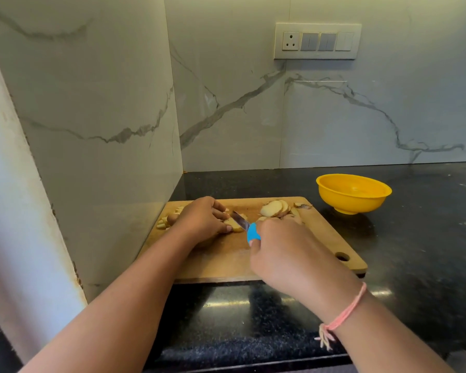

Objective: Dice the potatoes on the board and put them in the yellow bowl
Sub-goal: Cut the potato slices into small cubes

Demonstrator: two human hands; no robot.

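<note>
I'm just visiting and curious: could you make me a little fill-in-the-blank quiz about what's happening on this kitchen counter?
1. The right hand grips a knife with a ____ handle.
2. The left hand steadies a piece of ____ on the cutting board.
3. The bowl beside the board is ____ in colour and looks empty.
4. A pink thread is tied round the ____ wrist.
Missing words: blue; potato; yellow; right.
</note>
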